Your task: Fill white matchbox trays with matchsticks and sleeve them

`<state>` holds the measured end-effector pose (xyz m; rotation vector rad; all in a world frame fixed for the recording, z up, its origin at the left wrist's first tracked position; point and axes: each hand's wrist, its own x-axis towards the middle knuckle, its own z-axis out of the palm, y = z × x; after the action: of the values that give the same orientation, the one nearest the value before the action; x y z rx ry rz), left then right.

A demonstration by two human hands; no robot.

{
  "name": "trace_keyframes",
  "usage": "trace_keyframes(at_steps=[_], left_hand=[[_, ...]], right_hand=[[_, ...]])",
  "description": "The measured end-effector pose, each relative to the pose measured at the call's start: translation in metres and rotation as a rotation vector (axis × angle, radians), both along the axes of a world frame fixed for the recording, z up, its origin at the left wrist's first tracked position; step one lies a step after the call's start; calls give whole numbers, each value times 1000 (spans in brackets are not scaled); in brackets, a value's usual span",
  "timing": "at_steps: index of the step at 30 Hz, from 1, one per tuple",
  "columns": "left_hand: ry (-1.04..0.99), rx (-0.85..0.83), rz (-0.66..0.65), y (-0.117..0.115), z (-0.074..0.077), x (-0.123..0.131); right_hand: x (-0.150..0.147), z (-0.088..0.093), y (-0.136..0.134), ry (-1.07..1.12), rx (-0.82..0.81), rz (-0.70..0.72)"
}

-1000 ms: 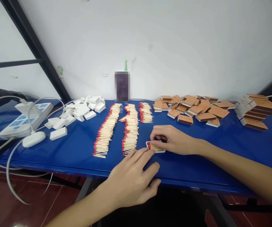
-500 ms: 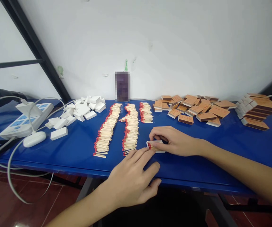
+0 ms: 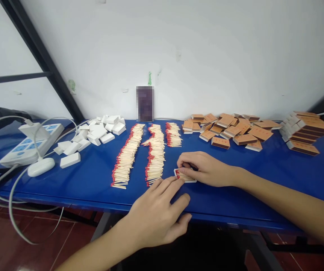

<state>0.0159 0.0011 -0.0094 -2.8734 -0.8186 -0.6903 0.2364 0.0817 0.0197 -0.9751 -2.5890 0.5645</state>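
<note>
A white matchbox tray [image 3: 192,181] holding red-tipped matches [image 3: 182,176] lies on the blue table near its front edge. My right hand [image 3: 203,167] is closed over the tray from the right, fingers curled at its far side and thumb by the matches. My left hand [image 3: 162,210] is open, palm down and fingers apart, its fingertips at the tray's near left corner. Left of the tray, matches lie in two long rows [image 3: 128,156] [image 3: 155,158] and a shorter row [image 3: 173,134] behind. My right fingertips are partly hidden.
White trays [image 3: 97,130] are heaped at the back left, beside a power strip [image 3: 34,143] with cables. Orange matchbox sleeves [image 3: 232,128] lie piled at the back right. Stacked matchboxes [image 3: 307,131] stand farther right. A pixelated dark panel [image 3: 145,103] leans against the wall.
My right thumb has lifted slightly, and more of the matches in the tray show. My left hand has barely moved.
</note>
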Motion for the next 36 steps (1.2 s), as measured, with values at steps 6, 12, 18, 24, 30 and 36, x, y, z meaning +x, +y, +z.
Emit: trace_keyframes(at_steps=[6,12,18,24,30,36], left_hand=[[4,-1,-1,0,0,0],[3,-2,2,1,-1,0],[3,-7,-4,0,-1,-1],[13,-13,-2,0,-2,-1],[3,-12,4,1,-2,0],[12,-19,0,0,-2,-1]], right_hand=[[0,-3,0,-23,24,-7],[0,0,-2,-29,14,-6],[-1,1,-2,-28,-2,-12],[-2,1,-3,-31,-17,-29],[-2,1,-4,-26,-26,-30],[-2,0,-3,-29,-24,-38]])
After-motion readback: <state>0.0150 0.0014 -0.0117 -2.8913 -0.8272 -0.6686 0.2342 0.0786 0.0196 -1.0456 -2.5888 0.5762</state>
